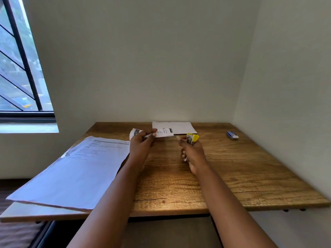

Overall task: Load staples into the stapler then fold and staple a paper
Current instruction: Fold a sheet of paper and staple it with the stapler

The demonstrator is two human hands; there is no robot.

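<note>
Two bare hands over a wooden worktop set in a room corner. Left hand holds a folded paper, thumb and fingers pinched narrow on it near the middle; paper is a narrow strip with printed dark marks, raised just above the worktop surface, its left end curling past the hand. Right hand is closed around a stapler, yellow top with a grey metal part showing, nose pointing up and away toward the paper's right end. Stapler is near the paper but apart from it, a small gap between. Cannot tell if staples are loaded.

Behind the folded paper, a white sheet lies flat near the back wall, partly overlapped in view by the strip. Large printed sheet stack lies on the left part of the worktop, angled, its near corner hanging past the front edge. Small blue and white box sits at far right of the worktop, well apart from both hands; label too small to read. Window with dark bars at upper left. Both forearms are bare, reaching in from bottom of frame.
</note>
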